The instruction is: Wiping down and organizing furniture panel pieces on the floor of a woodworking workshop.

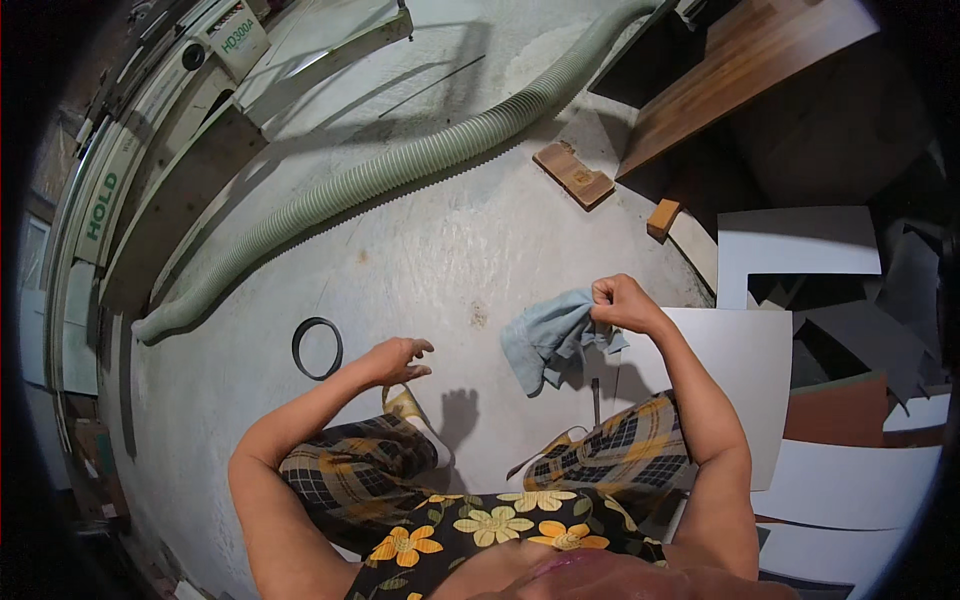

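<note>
A light blue-grey cloth [552, 338] hangs in loose folds from my right hand [622, 303], whose fingers are closed on its upper edge. My left hand [398, 360] is held out above the floor over my left foot, fingers apart and nothing in them. Beside it to the left lies a black ring [317, 349], flat on the grey floor [440, 260]. Past the cloth, a thin dark rod-like thing [596, 400] shows near my right knee; I cannot make out what it is.
A long ribbed hose [400, 165] curves across the floor ahead. A notched wooden block [574, 175] and a small wood block [662, 218] lie at front right, by a brown panel [740, 80]. White boards [740, 390] and offcuts pile up at right. A machine [125, 195] stands at left.
</note>
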The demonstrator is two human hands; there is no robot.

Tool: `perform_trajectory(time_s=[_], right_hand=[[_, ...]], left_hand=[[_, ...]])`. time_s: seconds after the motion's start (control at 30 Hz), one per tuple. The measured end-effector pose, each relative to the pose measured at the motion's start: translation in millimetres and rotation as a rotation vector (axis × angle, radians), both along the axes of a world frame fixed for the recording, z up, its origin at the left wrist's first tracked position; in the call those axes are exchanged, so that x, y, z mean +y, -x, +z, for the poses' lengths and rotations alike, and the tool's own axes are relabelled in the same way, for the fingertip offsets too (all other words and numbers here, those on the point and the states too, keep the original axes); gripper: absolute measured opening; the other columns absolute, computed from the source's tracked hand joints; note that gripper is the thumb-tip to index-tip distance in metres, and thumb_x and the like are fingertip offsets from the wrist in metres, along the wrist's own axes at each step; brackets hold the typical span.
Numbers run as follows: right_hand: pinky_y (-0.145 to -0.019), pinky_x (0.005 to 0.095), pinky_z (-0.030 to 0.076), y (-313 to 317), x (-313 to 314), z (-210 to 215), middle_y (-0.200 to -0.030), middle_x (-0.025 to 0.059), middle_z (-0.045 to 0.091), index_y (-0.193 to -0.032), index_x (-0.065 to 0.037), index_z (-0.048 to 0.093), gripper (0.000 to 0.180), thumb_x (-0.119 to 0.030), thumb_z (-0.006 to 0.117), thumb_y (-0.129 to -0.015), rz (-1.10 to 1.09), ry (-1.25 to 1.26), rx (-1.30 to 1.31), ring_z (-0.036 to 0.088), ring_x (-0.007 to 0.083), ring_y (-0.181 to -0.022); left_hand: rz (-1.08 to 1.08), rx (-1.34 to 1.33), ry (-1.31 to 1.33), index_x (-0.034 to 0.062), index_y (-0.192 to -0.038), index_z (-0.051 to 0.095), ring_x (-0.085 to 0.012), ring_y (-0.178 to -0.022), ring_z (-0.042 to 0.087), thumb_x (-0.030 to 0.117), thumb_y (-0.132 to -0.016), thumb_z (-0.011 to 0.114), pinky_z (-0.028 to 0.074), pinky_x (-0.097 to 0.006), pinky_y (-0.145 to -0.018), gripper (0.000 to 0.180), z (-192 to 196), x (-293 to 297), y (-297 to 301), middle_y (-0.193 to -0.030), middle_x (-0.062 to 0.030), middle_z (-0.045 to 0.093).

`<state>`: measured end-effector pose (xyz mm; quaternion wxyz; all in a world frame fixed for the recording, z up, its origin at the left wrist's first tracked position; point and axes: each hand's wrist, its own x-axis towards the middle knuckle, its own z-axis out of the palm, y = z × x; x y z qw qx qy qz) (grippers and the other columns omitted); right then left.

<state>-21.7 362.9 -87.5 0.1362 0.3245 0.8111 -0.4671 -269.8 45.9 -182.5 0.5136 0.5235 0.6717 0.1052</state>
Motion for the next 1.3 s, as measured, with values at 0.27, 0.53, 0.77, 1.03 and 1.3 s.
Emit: perform_trajectory(time_s=[0.27, 0.53, 0.77, 1.03, 1.3], right_hand=[[-0.052, 0.033, 0.038, -1.4, -39.2, 53.7, -0.05, 0.0098, 0.044, -0.056, -0.002, 0.042, 0.021, -0.015, 0.058, -0.061, 0.095, -0.188, 0.229, 0.043, 0.0194, -0.049], [-0.052, 0.0362, 0.038, -26.3, -84.3, 73.2, -0.052, 0.0144, 0.043, -0.057, -0.001, 0.041, 0.022, -0.016, 0.057, -0.062, 0.167, -0.302, 0.27, 0.042, 0.0226, -0.05], [-0.047, 0.0286, 0.028, -44.5, -99.3, 103.9, -0.05, 0.0014, 0.03, -0.056, -0.004, 0.034, 0.025, -0.012, 0.057, -0.063, 0.08, -0.204, 0.532, 0.03, 0.0091, -0.051], [-0.048, 0.029, 0.028, -63.0, -91.3, 103.1, -0.051, 0.0009, 0.03, -0.057, -0.004, 0.034, 0.025, -0.014, 0.056, -0.064, 0.121, -0.241, 0.663, 0.031, 0.0087, -0.052], [-0.06, 0.0258, 0.048, -128.7, -39.9, 95.0, -0.083, 0.0054, 0.062, -0.086, -0.002, 0.061, 0.019, -0.017, 0.064, -0.075, -0.12, -0.166, 0.382, 0.059, 0.012, -0.072]], left_hand=[[-0.094, 0.321, -0.347, 0.0042, -0.114, 0.055, -0.036, -0.09, 0.06, 0.025, -0.077, 0.067, 0.049, -0.042, -0.077, 0.044, 39.4, 13.0, 0.8, -0.1, -0.0193, 0.062], [-0.203, 0.456, -0.526, 0.0071, -0.123, 0.047, -0.0353, -0.093, 0.057, 0.021, -0.078, 0.067, 0.048, -0.043, -0.08, 0.051, 130.0, 57.2, -45.8, -0.104, -0.0168, 0.058], [-0.231, 0.315, -0.586, 0.0042, -0.138, 0.023, -0.0387, -0.101, 0.055, 0.034, -0.071, 0.074, 0.046, -0.041, -0.085, 0.09, 136.2, 70.1, -114.4, -0.119, -0.0252, 0.047], [0.071, -0.145, -0.429, -0.0014, -0.116, 0.05, -0.0378, -0.103, 0.055, 0.015, -0.075, 0.062, 0.043, -0.04, -0.088, 0.045, 43.5, 99.6, -170.3, -0.108, -0.0239, 0.057], [0.387, -0.193, -0.512, -0.0021, -0.104, 0.055, -0.0229, -0.083, 0.057, 0.007, -0.075, 0.041, 0.045, -0.033, -0.077, 0.033, 49.4, 90.3, -160.3, -0.089, -0.0154, 0.062]])
